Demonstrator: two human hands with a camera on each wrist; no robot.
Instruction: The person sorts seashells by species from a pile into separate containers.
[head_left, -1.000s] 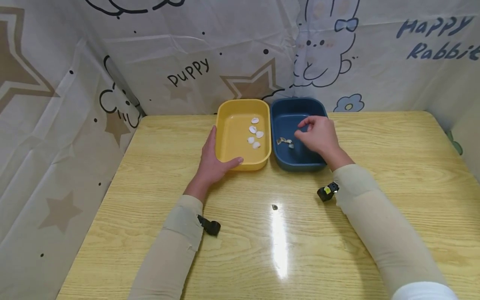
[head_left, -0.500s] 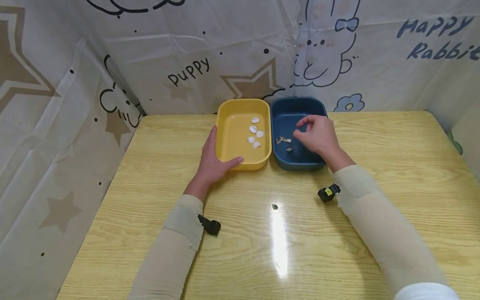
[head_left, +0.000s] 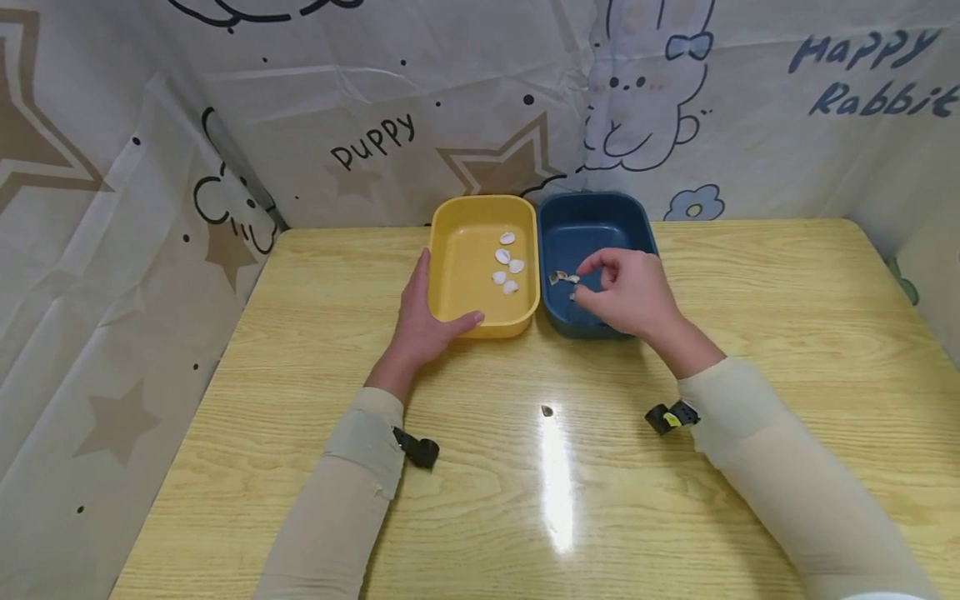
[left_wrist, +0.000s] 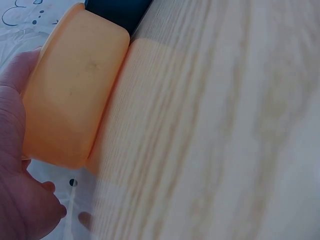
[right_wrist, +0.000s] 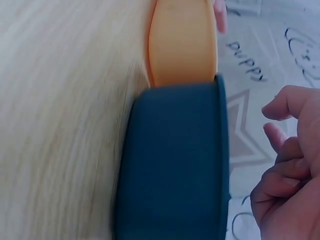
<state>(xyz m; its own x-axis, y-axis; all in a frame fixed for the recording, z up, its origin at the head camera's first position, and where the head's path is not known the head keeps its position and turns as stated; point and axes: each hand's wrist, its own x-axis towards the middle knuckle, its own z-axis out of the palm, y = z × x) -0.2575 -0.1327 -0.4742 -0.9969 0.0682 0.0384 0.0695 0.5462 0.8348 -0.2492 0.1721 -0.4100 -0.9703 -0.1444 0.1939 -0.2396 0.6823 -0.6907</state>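
My left hand (head_left: 427, 325) grips the near left corner of a yellow plastic bin (head_left: 486, 331), thumb over the front rim and fingers along the left wall. Several small white shells (head_left: 516, 266) lie in that bin. Over the blue bin (head_left: 558, 321) beside it, my right hand (head_left: 633, 292) reaches in above the shells. Its thumb and forefinger point left, apart with nothing between them; in the right wrist view the other fingers curl in. Several small brownish shells (head_left: 561, 276) lie near these fingertips, one partly hidden by the thumb.
A single dark shell (head_left: 547, 411) lies on the wood-grain table (head_left: 465, 500) in front of the bins, at the top of a bright reflection. Behind the bins hangs a printed cloth (head_left: 300, 83), close to their far sides. Both wrists carry small black cameras.
One shell in the blue bin first slid slightly toward the near side. My right hand has since moved left and nearer, down toward the shells. The left hand keeps its hold.
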